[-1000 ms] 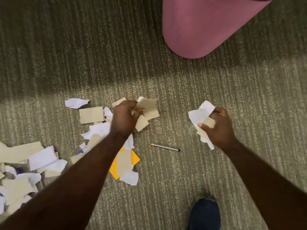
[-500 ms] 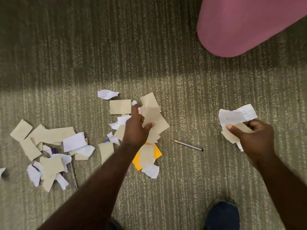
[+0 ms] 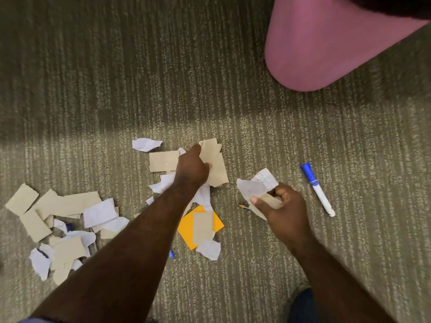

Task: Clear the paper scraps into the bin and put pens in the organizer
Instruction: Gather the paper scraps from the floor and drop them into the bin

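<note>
On the carpet (image 3: 233, 113), both hands are gathering: left hand (image 3: 191, 166) clutches brown scraps (image 3: 215, 164), right hand (image 3: 283, 207) grips white scraps (image 3: 255, 187); binning likely follows.

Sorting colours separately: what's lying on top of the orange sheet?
A tan paper scrap lies on the orange sheet, and a white lined scrap overlaps its lower corner. Whatever lies beneath the sheet is covered.

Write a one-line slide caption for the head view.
Both hands gather paper scraps from the carpet: left hand gripping brown pieces, right hand holding white ones, blue marker nearby.
</note>
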A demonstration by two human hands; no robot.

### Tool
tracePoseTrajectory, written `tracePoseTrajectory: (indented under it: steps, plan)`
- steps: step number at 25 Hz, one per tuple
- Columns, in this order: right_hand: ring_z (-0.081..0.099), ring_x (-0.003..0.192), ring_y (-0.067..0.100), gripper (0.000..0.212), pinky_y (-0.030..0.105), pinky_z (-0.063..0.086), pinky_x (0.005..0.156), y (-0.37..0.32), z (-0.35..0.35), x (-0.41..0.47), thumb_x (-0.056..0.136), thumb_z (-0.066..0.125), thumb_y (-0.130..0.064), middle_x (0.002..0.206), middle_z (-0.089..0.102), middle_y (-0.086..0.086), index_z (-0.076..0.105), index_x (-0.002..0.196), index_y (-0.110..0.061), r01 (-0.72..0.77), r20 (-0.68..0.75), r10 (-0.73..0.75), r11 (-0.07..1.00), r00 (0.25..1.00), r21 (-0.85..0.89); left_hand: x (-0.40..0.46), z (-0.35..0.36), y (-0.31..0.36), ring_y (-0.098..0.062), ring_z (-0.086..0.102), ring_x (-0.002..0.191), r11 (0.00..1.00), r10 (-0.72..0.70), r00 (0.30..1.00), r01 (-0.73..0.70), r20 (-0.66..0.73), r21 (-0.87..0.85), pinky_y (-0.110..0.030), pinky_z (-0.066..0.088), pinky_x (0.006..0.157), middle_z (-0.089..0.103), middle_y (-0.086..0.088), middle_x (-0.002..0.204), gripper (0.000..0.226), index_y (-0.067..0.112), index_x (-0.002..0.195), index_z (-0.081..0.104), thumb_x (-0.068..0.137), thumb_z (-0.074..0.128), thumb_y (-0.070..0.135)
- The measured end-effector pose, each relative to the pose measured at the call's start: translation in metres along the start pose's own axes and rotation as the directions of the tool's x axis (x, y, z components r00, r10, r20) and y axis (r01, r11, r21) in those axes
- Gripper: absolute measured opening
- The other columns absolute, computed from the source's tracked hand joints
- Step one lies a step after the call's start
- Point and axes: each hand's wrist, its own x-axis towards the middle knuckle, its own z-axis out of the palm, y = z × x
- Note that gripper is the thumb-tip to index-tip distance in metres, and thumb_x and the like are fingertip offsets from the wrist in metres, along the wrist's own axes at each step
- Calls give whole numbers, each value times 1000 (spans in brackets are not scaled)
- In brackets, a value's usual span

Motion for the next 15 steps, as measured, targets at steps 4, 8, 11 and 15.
tracePoseTrajectory:
  steps: [4, 8, 11, 15]
  plan:
    - [66, 74, 28, 21, 47, 56, 67, -20, -2, -9, 69, 80, -15, 79, 69, 10, 63, 78, -6, -16, -15, 16, 999, 1000, 43, -21, -10, 7, -33, 57, 110, 998, -12, 998, 9, -56, -57, -30, 40, 85, 65, -17, 118, 40, 6, 121, 57, 83, 65, 17]
    - [69, 73, 19, 18, 42, 58, 68, -68, -34, -28, 71, 80, -17, 78, 72, 0, 65, 80, -11, -46, -131, 63, 990, 989, 130, -82, -40, 33, -30, 63, 94, 973, 37, 994, -59, -101, -225, -31, 44, 74, 71, -14, 102, 27, 7, 109, 64, 83, 64, 14]
    - [70, 70, 11, 17, 29, 57, 63, -129, -71, -37, 72, 79, -16, 78, 73, -4, 68, 84, -16, -12, -258, 83, 965, 963, 264, -128, -80, 83, -9, 64, 79, 912, 29, 986, -93, -163, -400, -13, 44, 61, 71, 4, 88, 19, 18, 102, 66, 83, 66, 16]
    - [67, 67, 3, 21, 15, 52, 57, -217, -132, -12, 77, 75, -14, 84, 72, -2, 67, 96, -18, 155, -448, -10, 945, 894, 289, -149, -148, 190, 6, 64, 72, 785, 127, 970, -226, -207, -577, -8, 47, 56, 71, 15, 84, 19, 29, 99, 66, 83, 67, 19]
